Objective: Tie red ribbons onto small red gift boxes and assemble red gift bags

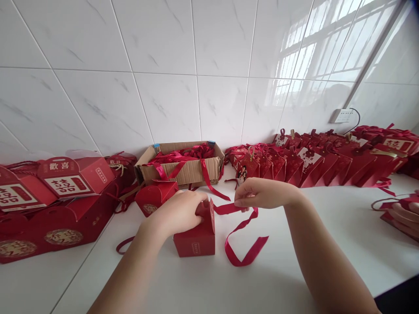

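A small red gift box (195, 240) stands upright on the white counter in front of me. My left hand (186, 209) is closed over its top, fingers at the upper flaps; the fingertips are partly hidden. To the right of the box, my right hand (258, 195) pinches a red satin ribbon (236, 257). One stretch of the ribbon runs from these fingers to the box top, and the loose end curls down onto the counter. Another ribbon piece curves on the counter left of the box, partly behind my left forearm.
Behind stands an open cardboard box (183, 174) full of red ribbons, some hanging over its front. A red box (153, 198) sits before it. Larger red boxes (70, 179) are stacked at left. Rows of red gift boxes (294, 168) line the tiled wall at right, below a power socket (343, 116).
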Motion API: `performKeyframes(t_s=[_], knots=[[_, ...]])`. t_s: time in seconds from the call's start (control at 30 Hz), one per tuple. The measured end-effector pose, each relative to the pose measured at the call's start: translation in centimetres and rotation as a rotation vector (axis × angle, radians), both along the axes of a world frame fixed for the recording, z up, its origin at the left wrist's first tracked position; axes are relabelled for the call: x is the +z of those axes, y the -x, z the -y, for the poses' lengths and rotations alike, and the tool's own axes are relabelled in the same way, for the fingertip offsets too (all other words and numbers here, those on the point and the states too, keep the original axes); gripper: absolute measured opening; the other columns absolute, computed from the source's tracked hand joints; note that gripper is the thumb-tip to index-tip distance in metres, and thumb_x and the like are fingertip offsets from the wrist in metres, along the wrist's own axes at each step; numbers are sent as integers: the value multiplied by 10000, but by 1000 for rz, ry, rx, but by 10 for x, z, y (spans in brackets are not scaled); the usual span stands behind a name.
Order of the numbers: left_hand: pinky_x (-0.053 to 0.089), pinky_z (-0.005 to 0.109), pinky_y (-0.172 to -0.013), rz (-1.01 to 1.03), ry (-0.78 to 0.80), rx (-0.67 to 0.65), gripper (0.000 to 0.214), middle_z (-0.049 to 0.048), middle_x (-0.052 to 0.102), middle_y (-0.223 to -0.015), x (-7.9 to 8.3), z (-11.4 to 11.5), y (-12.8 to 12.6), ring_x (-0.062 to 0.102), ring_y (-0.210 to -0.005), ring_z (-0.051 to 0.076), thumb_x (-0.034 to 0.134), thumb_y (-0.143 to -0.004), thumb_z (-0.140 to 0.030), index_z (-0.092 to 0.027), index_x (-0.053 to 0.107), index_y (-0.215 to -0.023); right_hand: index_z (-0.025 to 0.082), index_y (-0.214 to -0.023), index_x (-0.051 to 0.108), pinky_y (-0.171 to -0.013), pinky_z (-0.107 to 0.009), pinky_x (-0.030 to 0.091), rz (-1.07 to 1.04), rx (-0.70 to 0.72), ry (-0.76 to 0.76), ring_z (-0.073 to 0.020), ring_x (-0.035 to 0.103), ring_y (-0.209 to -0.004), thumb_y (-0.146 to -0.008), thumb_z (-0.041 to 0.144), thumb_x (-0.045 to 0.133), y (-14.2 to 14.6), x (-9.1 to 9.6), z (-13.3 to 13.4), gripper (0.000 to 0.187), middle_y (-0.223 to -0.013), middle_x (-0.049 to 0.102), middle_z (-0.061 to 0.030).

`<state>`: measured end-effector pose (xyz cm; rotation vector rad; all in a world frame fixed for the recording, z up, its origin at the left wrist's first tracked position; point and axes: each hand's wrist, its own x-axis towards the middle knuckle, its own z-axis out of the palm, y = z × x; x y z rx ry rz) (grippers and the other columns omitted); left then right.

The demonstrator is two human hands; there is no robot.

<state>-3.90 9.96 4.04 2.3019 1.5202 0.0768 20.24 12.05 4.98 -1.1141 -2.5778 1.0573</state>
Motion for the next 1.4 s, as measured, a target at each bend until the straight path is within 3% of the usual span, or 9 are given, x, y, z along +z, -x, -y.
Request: performKeyframes(t_s=[0.63,0.9,1.1,1.4], knots=[[388,251,-542,19,4,-6,147,24,663,-859,1,3,-1,625,-880,236,528,-747,-173,-266,623,-808,165,-684,623,-593,-232,456,-38,7,1,-126,591,-677,-862,277,514,8,-4,-1,237,-721,650,-20],[410,248,-548,65,60,5,193,22,679,-992,8,3,7,639,-825,209,519,-826,-359,-282,642,-953,170,-656,627,-515,-232,391,-19,-123,-21,-125,565,-640,-856,356,532,23,-13,-5,290,-726,669,-29],[425,258,-612,60,62,-6,282,21,684,-916,12,4,9,629,-793,199,424,-884,-417,-269,660,-929,166,-653,634,-460,-236,351,82,-152,2,-116,513,-565,-843,386,529,27,-15,-5,309,-698,653,-36],[314,267,-491,46,-28,-8,278,-12,631,-697,8,5,1,530,-601,158,413,-877,-395,-243,582,-717,163,-642,618,-488,-254,360,88,-135,14,-131,525,-579,-843,364,514,25,-15,-6,302,-698,649,-42]])
